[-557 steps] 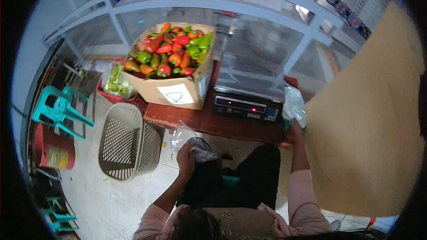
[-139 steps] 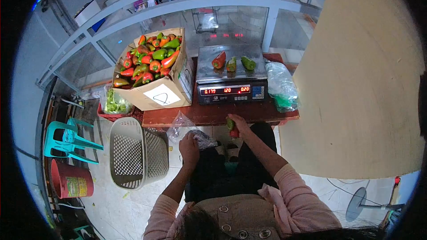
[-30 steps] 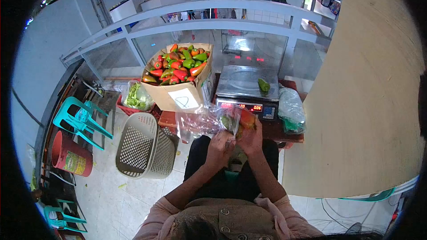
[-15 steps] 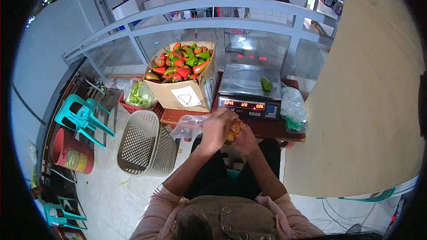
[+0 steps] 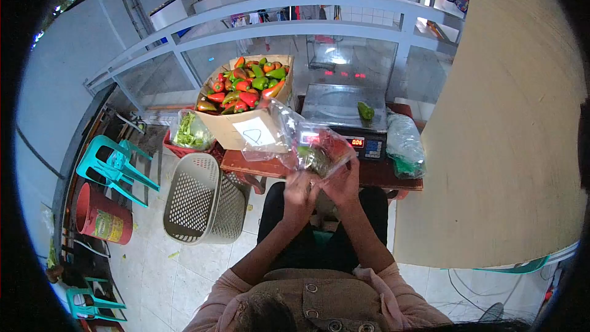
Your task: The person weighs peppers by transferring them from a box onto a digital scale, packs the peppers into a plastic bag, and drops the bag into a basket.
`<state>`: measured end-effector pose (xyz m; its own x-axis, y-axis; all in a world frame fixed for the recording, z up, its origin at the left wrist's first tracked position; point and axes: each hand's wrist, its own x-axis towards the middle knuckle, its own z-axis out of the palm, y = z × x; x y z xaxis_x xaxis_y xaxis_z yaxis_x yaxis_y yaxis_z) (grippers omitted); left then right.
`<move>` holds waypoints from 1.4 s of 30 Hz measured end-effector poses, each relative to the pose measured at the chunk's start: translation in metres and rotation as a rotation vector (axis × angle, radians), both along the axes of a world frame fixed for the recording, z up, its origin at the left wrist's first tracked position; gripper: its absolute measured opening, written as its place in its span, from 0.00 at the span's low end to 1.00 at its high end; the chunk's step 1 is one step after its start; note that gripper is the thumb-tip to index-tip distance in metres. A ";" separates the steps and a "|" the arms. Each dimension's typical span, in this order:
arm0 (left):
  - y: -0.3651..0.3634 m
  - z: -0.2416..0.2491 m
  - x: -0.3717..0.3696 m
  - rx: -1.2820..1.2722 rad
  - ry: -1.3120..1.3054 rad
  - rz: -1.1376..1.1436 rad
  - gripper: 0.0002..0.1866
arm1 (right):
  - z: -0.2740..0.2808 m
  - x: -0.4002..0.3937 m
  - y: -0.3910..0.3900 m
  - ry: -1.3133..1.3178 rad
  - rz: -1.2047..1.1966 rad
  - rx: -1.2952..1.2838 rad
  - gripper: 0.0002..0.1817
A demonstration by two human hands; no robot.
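A clear plastic bag with green and red peppers in it is held up over the front edge of the table. My left hand is closed on its underside, the fingers slightly blurred. On the right side, my right hand grips the same bag. Behind the bag stands a digital scale, its display partly covered. One green pepper lies on the scale's plate. To the left, a cardboard box is heaped with red and green peppers.
A folded pack of clear plastic bags lies right of the scale on the red-brown table. Left are a beige basket, a red crate with bagged greens, a turquoise stool and a red bucket. A tan board stands at right.
The bag has swung from the left of my hands to above them, now in front of the scale and box. My left hand has moved lower.
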<state>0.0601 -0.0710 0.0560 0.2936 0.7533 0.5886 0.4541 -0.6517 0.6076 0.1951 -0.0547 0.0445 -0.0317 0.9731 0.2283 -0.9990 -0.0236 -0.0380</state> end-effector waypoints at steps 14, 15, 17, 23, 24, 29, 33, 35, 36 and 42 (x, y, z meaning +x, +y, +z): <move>-0.003 0.022 0.020 -0.314 -0.380 -0.112 0.10 | -0.069 0.006 -0.011 -0.892 -0.090 -0.121 0.32; -0.007 0.017 0.029 -0.260 -0.250 -0.121 0.10 | -0.077 0.004 -0.013 -0.934 -0.085 -0.145 0.32; -0.023 0.000 0.049 -0.157 0.000 -0.127 0.10 | -0.078 -0.001 -0.014 -0.891 -0.150 -0.148 0.31; -0.070 -0.025 0.045 -0.384 0.010 -0.278 0.13 | -0.052 0.004 -0.011 -0.687 -0.351 -0.076 0.30; -0.070 -0.028 0.042 -0.470 -0.011 -0.300 0.12 | -0.050 0.004 -0.012 -0.678 -0.365 -0.075 0.30; -0.080 -0.026 0.035 -0.694 -0.023 -0.358 0.10 | -0.064 0.002 -0.020 -0.812 -0.426 -0.099 0.29; -0.086 -0.017 0.046 -0.530 -0.076 -0.424 0.10 | -0.123 0.004 -0.030 -0.743 -0.298 -0.263 0.29; -0.088 -0.014 0.051 -0.521 -0.071 -0.455 0.10 | -0.140 0.005 -0.048 -0.625 -0.169 -0.300 0.30; -0.088 -0.013 0.051 -0.570 -0.069 -0.468 0.10 | -0.141 0.008 -0.060 -0.894 -0.213 -0.228 0.30; -0.090 -0.022 0.058 -0.550 -0.133 -0.530 0.08 | -0.151 0.036 -0.075 -1.557 -0.430 -0.004 0.29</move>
<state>0.1183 -0.1609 0.0344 0.6494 0.7260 0.2264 0.0662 -0.3506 0.9342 0.2312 -0.1296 -0.1067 0.0424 0.9712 0.2347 0.0745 0.2311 -0.9701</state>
